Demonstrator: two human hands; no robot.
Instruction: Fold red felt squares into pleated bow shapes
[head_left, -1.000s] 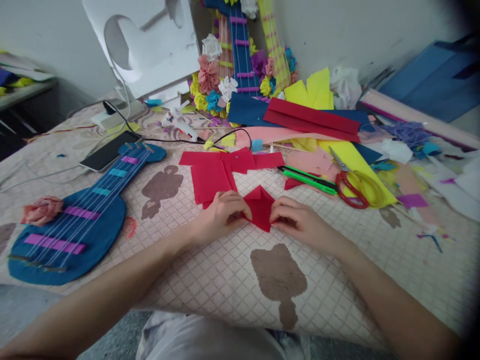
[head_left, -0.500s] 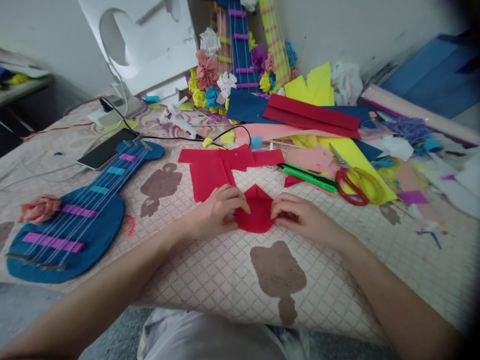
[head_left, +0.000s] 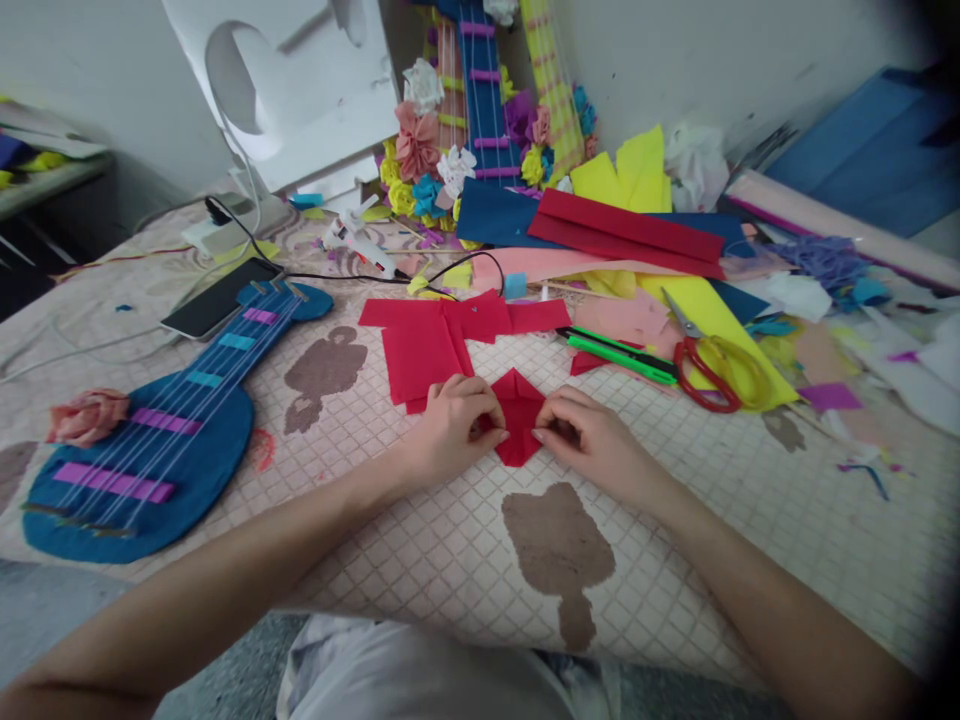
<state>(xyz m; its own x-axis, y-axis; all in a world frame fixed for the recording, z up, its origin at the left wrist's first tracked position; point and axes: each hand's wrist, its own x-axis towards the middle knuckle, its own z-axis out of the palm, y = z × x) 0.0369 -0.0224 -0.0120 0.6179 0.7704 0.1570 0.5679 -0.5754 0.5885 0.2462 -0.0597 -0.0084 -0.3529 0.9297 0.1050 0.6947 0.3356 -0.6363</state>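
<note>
**Red paper piece [head_left: 517, 415] pinched from both sides**

Your left hand [head_left: 463, 428] has its left edge between thumb and fingertips; your right hand [head_left: 589, 432] pinches the right edge the same way, so both grips are narrow. The piece sits between them, just above the patterned tablecloth [head_left: 420, 560] or resting on it; I cannot tell which. Its top rises to a point, with creases below.

You appear to be folding or shaping it by the sides. The next move seems to call for light, even pressure from both thumbs, so that the creases don't slip.

Just beyond your left hand lie flat red sheets [head_left: 420, 350]. Past your right hand, a green box cutter [head_left: 626, 360] lies near scissors [head_left: 688, 350] with red and yellow handles. A blue toy guitar [head_left: 217, 430] lies flat to your left, beside a phone [head_left: 217, 298]. Farther back are a hot glue gun [head_left: 366, 250] and a crumpled plastic bag [head_left: 694, 165], the one likely container I can pick out; its contents, if any, can't be made out.
</note>
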